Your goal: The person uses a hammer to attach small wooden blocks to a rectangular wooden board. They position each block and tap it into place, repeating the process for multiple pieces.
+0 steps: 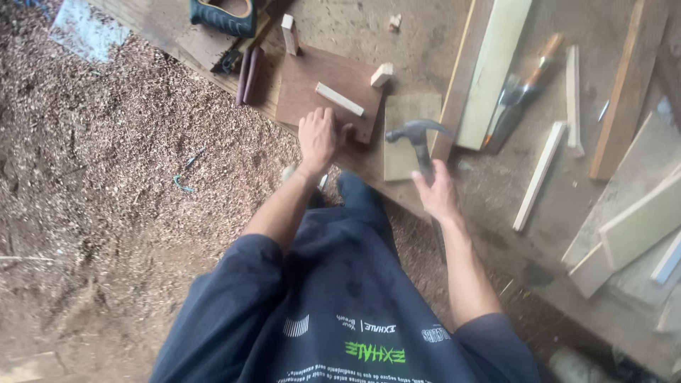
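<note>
Hammer (417, 138) in the right hand (438, 193): its steel claw head hangs over a pale square board (408, 113) near the tabletop's (496, 206) front edge, the fingers wrapped shut around the handle. Just to the left, the left hand (317, 136) lies flat, fingers spread and holding nothing, on a dark brown panel (319, 81) that carries 1 thin pale strip (339, 98). A small wood block (381, 74) sits at that panel's right corner. To do this well, I judge the flat hand should keep pressing the panel steady with its fingers well clear of the hammer head. Farther right lie a chisel (521, 92) and loose battens (540, 176); a saw handle (223, 15) rests at the top. Sawdust covers the floor (106, 177).
</note>
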